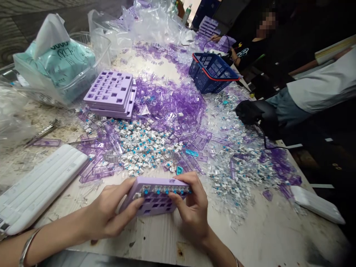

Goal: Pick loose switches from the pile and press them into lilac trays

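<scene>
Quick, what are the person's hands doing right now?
Left hand: closed, holding a lilac plastic tray.
Right hand: closed, holding the same tray.

Your left hand [108, 213] and right hand [191, 207] grip a switch tray [152, 202] at the near edge of the workbench [178, 237]. Ahead of you, a heap of keyboard switches [147, 142] and housing shells [169, 107] spreads across the bench. Left of it sit a stack of trays [109, 92] and, behind that, a plastic tub [89, 63] holding a bagged packet [63, 61]. Tweezers [43, 132] lie further left, beyond a ribbed block [41, 185]. To your right, a plastic basket [213, 72] sits on the bench, with a co-worker [253, 48] beyond it
</scene>
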### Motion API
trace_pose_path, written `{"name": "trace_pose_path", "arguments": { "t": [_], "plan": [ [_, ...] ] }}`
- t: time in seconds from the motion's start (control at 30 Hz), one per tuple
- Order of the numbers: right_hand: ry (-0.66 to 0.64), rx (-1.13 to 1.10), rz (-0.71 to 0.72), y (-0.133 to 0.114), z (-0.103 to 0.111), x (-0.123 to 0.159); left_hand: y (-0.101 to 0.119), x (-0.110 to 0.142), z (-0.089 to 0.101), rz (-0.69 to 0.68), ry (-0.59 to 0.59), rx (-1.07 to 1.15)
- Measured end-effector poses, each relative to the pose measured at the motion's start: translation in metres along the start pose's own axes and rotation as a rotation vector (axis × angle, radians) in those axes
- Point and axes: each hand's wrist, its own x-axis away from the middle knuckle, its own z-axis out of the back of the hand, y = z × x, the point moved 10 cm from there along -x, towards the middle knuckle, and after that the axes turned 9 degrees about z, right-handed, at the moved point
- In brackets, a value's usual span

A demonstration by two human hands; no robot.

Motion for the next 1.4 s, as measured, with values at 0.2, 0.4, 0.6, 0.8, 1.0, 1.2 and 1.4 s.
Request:
{"name": "trace_pose_path", "arguments": {
  "t": [0.2,0.4,0.6,0.8,1.0,1.2,1.4],
  "plan": [
    [-0.057,-0.199,-0.232,0.02,-0.007,0.004,-0.033,0.002,-0.004,0.426,-0.04,0.408],
    [-0.438,-0.278,-0.401,0.019,-0.026,0.004,-0.038,0.012,-0.045,0.816,-0.343,0.824],
    [-0.61,-0.6,-0.653,0.014,-0.062,0.025,-0.031,0.025,-0.072,0.857,-0.548,0.841],
    [-0.582,-0.716,-0.755,0.02,-0.073,0.035,-0.039,0.031,-0.07,0.98,-0.52,0.852],
    [-0.511,-0.634,-0.741,0.025,-0.069,0.03,-0.046,0.027,-0.066,0.971,-0.512,0.69],
    [-0.371,-0.671,-0.716,0.027,-0.062,0.025,-0.036,0.018,-0.068,0.864,-0.602,0.572],
    [-0.508,-0.585,-0.705,0.024,-0.07,0.031,-0.039,0.032,-0.06,0.871,-0.619,0.48]
  ]
}}
